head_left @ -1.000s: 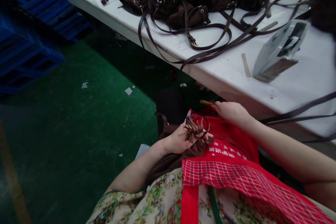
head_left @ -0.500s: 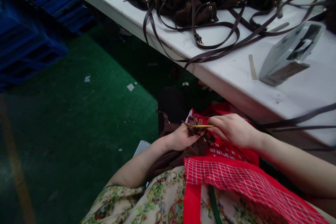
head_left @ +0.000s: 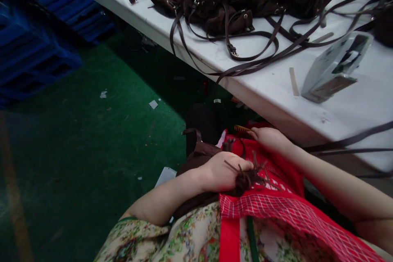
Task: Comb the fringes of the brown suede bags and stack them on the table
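My left hand (head_left: 219, 172) is closed around a dark brown fringed tassel (head_left: 245, 179), whose thin strips splay out past my thumb. Pinched in my right hand (head_left: 272, 140) is a yellow comb (head_left: 242, 129), teeth showing, held apart from the tassel and above the red apron (head_left: 285, 168). A brown suede-like bag (head_left: 202, 150) with a small strap lies across my lap, partly hidden under my left hand and forearm.
On the white table (head_left: 264, 90) a heap of brown bags (head_left: 215, 16) trails long straps (head_left: 254, 67) over the edge. A grey tape dispenser (head_left: 328, 75) stands beside a flat strip (head_left: 294, 82). Blue pallets (head_left: 33, 49) are stacked on the green floor (head_left: 116, 131), where paper scraps lie.
My right hand has drawn the comb away from the strips, up and forward. My left hand has turned over and come closer to my body with the tassel, whose strips now spread outward.
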Motion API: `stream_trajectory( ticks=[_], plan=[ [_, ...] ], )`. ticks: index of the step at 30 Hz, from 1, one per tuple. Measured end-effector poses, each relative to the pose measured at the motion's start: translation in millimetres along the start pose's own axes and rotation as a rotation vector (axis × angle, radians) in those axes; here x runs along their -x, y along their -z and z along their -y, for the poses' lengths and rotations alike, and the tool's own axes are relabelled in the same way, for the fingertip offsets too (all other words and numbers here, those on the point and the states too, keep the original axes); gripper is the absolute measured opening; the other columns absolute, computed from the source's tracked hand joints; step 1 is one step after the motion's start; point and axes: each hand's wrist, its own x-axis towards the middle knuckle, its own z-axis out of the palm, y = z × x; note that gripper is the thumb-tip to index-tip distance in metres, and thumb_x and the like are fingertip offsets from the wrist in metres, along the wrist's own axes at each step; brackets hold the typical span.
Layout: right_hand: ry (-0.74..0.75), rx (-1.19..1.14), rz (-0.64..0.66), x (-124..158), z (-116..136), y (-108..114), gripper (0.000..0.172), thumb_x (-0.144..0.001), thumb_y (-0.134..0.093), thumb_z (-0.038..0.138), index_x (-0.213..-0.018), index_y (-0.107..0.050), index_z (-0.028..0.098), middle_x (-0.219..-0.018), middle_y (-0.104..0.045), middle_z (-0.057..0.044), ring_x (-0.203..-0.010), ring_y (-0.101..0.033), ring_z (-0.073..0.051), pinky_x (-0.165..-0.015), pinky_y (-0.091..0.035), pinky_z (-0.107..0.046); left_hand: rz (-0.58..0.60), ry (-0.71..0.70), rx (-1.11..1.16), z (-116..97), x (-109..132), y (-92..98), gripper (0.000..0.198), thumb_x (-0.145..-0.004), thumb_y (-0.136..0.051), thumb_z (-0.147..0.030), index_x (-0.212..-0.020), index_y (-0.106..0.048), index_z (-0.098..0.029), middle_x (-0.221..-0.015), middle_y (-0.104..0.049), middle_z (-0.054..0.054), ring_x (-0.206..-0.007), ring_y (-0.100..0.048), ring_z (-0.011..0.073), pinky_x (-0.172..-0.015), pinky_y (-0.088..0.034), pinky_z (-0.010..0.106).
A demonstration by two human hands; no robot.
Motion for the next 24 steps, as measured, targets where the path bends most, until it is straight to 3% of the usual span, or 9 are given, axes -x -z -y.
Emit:
stream_trajectory(
  ticks=[2, 6, 9, 11, 13, 17, 20, 22, 24],
  plan=[
    [-0.018, -0.214, -0.082, -5, -15, -3, 0.045, -0.096, -0.027, 0.046, -0.090, -0.062, 0.019, -0.083, -0.071, -0.008, -0.074, -0.065, -0.020, -0.061, -0.041, -0.026, 0.025, -0.045, -0.051, -6, 0, 0.4, 0.010, -0.081, -0.055, -0.017, -0.086, -0.064, -0.016, -0.088, -0.070, 0.005, -0.085, -0.064, 0.0168, -0.081, -0.049, 0.026],
    [-0.066, -0.582, -0.136, -6, -30, 0, 0.047, -0.092, -0.031, 0.054, -0.088, -0.063, 0.020, -0.068, -0.069, -0.003, -0.058, -0.062, -0.017, -0.056, -0.045, -0.026, 0.041, -0.111, -0.255, -17, -1, 5.4, 0.013, -0.086, -0.048, -0.017, -0.092, -0.060, -0.015, -0.093, -0.069, 0.007, -0.090, -0.064, 0.0175, -0.084, -0.049, 0.028],
    [-0.051, -0.751, -0.222, -5, -31, 2, 0.038, -0.083, -0.052, 0.052, -0.097, -0.064, 0.019, -0.083, -0.072, -0.005, -0.071, -0.066, -0.019, -0.066, -0.051, -0.028, -0.017, -0.172, -0.341, -24, 4, 25.4, 0.019, -0.087, -0.043, -0.014, -0.097, -0.059, -0.015, -0.102, -0.068, 0.009, -0.099, -0.063, 0.0178, -0.088, -0.050, 0.029],
    [-0.016, -0.842, -0.298, -3, -31, 4, 0.039, -0.078, -0.059, 0.048, -0.102, -0.063, 0.018, -0.094, -0.072, -0.007, -0.084, -0.067, -0.021, -0.078, -0.053, -0.032, -0.163, -0.211, -0.354, -24, 16, 51.9, 0.024, -0.085, -0.045, -0.014, -0.106, -0.057, -0.014, -0.119, -0.063, 0.012, -0.113, -0.058, 0.0199, -0.095, -0.048, 0.032],
    [-0.004, -0.883, -0.353, 0, -31, 6, 0.043, -0.076, -0.062, 0.048, -0.106, -0.063, 0.018, -0.099, -0.071, -0.008, -0.090, -0.067, -0.024, -0.086, -0.052, -0.036, -0.400, -0.165, -0.350, -21, 32, 86.3, 0.030, -0.084, -0.050, -0.017, -0.113, -0.056, -0.015, -0.128, -0.058, 0.014, -0.119, -0.055, 0.0224, -0.099, -0.046, 0.036],
    [-0.040, -0.972, -0.395, 3, -33, 3, 0.047, -0.070, -0.064, 0.052, -0.102, -0.065, 0.018, -0.095, -0.072, -0.009, -0.086, -0.068, -0.028, -0.086, -0.054, -0.040, -0.859, -0.065, -0.206, -26, 69, 151.4, 0.025, -0.087, -0.050, -0.025, -0.111, -0.056, -0.019, -0.126, -0.060, 0.011, -0.116, -0.058, 0.0244, -0.100, -0.045, 0.043],
    [-0.070, -1.056, -0.400, -3, -31, -7, 0.039, -0.065, -0.069, 0.050, -0.095, -0.068, 0.024, -0.091, -0.073, -0.011, -0.082, -0.069, -0.030, -0.078, -0.056, -0.039, -1.036, -0.068, -0.290, -36, 80, 168.8, 0.020, -0.090, -0.046, -0.024, -0.104, -0.057, -0.018, -0.126, -0.060, 0.010, -0.117, -0.057, 0.0238, -0.102, -0.044, 0.044],
    [-0.068, -1.115, -0.402, -8, -28, -11, 0.033, -0.064, -0.071, 0.046, -0.091, -0.069, 0.027, -0.091, -0.073, -0.014, -0.079, -0.069, -0.030, -0.073, -0.057, -0.036, -0.937, -0.061, -0.458, -37, 75, 158.3, 0.019, -0.089, -0.048, -0.020, -0.104, -0.058, -0.018, -0.125, -0.061, 0.009, -0.117, -0.056, 0.0210, -0.102, -0.045, 0.039],
    [-0.038, -1.157, -0.396, -11, -25, -13, 0.028, -0.066, -0.071, 0.044, -0.090, -0.068, 0.029, -0.094, -0.072, -0.017, -0.079, -0.070, -0.030, -0.071, -0.057, -0.035, -0.648, -0.052, -0.614, -27, 61, 131.8, 0.022, -0.087, -0.048, -0.017, -0.106, -0.058, -0.018, -0.128, -0.059, 0.009, -0.121, -0.053, 0.0194, -0.103, -0.044, 0.035]
  ],
)
